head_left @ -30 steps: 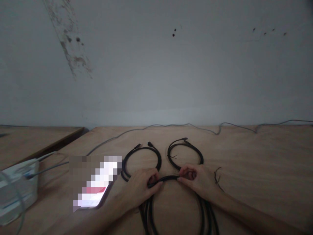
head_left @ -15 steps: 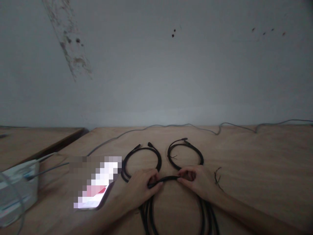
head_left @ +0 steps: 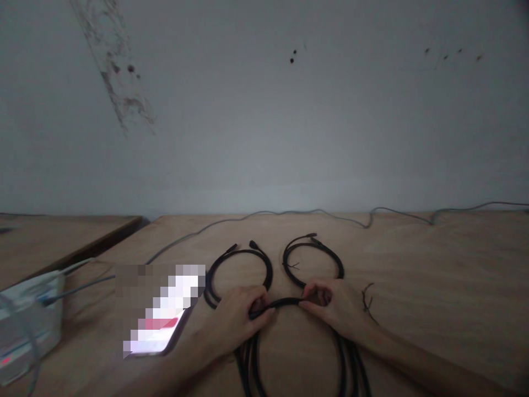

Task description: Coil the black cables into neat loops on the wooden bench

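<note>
A large coil of black cable (head_left: 254,364) lies low in the middle of the wooden table, its top part pinched between my two hands. My left hand (head_left: 242,317) is closed on the cable at the coil's upper left. On the upper right, my right hand (head_left: 330,303) grips the same cable between thumb and fingers. Behind my left hand rests a smaller black cable coil (head_left: 269,270) with two connector ends at its top. Another small coil (head_left: 341,264) sits behind my right hand, with a thin twist tie (head_left: 294,266) at its left side.
A lit phone (head_left: 155,344), partly pixelated, lies left of my left hand. A white box with cables (head_left: 31,325) stands at the far left. A loose twist tie (head_left: 366,300) is on the right; a thin grey cable (head_left: 223,220) runs along the wall.
Both hands keep almost the same hold and place on the cable. A small red light now shows on the white box at the far left.
</note>
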The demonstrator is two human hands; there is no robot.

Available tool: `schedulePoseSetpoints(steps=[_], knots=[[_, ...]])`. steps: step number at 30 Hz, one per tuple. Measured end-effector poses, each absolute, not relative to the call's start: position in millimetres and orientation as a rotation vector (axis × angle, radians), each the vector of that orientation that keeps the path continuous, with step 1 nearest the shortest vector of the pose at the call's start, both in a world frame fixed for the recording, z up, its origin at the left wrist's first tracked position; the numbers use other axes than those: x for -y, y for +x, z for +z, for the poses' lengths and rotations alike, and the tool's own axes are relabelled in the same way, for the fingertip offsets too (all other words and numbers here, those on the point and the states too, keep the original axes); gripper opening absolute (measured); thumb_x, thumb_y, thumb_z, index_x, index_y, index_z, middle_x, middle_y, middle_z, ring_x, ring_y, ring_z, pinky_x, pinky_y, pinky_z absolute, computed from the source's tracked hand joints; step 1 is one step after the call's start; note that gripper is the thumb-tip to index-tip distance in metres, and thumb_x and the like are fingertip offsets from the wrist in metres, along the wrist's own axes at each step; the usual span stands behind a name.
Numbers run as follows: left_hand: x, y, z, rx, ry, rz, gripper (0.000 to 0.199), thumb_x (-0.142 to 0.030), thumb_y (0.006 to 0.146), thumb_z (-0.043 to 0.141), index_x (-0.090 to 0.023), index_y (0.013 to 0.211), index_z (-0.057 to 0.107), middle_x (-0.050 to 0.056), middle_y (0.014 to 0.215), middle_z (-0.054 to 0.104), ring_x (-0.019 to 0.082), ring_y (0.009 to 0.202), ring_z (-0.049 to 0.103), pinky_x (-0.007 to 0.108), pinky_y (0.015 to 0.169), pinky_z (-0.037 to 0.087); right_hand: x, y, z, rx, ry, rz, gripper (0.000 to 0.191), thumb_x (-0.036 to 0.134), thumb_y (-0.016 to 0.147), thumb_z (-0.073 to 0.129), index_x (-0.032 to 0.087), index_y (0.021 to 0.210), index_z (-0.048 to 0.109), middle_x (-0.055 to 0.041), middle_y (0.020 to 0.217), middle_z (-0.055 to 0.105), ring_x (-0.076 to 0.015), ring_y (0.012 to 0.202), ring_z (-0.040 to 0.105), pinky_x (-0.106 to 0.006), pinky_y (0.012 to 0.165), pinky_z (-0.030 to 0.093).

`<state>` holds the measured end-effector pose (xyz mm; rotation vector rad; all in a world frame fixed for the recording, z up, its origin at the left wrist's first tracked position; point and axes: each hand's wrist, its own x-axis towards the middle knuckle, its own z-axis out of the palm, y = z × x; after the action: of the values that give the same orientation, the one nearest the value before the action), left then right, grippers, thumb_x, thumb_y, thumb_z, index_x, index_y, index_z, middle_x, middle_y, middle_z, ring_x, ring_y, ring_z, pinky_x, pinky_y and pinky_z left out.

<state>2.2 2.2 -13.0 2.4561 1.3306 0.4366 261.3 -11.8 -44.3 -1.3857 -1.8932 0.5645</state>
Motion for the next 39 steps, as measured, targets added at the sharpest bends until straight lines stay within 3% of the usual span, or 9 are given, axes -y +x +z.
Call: schedulePoseSetpoints(steps=[14, 31, 34, 39], knots=[[-3, 1, -16, -1.318, 2.469, 0.450, 0.022, -0.041, 0.090, 0.059, -0.020, 0.082, 0.062, -0.001, 0.075, 0.061, 0.016, 0.070, 0.055, 0.026, 0.062, 0.034, 13, 260, -46, 2.006, -1.244, 0.484, 0.016, 0.024, 0.087, 0.067, 0.029, 0.094, 0.081, 0.0003, 0.078, 0.074, -0.0174, 0.066, 0.063, -0.027, 0.066, 0.048], [-3, 1, -16, -1.317, 2.471, 0.453, 0.020, -0.038, 0.091, 0.060, -0.020, 0.082, 0.059, -0.002, 0.076, 0.060, 0.017, 0.072, 0.055, 0.026, 0.065, 0.033, 10, 263, -47, 2.038, -1.342, 0.417, 0.012, 0.028, 0.084, 0.075, 0.026, 0.095, 0.078, -0.0001, 0.078, 0.072, -0.0177, 0.066, 0.064, -0.027, 0.065, 0.049], [-3, 1, -15, -1.322, 2.461, 0.433, 0.021, -0.039, 0.091, 0.060, -0.020, 0.082, 0.060, -0.001, 0.076, 0.061, 0.017, 0.072, 0.056, 0.026, 0.064, 0.034, 9, 264, -50, 2.064, -1.295, 0.411, 0.011, 0.027, 0.085, 0.075, 0.025, 0.095, 0.075, -0.0007, 0.089, 0.074, -0.0187, 0.075, 0.067, -0.029, 0.070, 0.051], [-3, 2, -16, -1.323, 2.454, 0.447, 0.021, -0.040, 0.091, 0.060, -0.020, 0.084, 0.062, -0.002, 0.077, 0.061, 0.017, 0.073, 0.056, 0.026, 0.064, 0.034, 7, 267, -56, 2.114, -1.199, 0.339, 0.011, 0.026, 0.088, 0.073, 0.025, 0.098, 0.074, -0.0037, 0.119, 0.073, -0.0235, 0.101, 0.069, -0.037, 0.091, 0.052]])
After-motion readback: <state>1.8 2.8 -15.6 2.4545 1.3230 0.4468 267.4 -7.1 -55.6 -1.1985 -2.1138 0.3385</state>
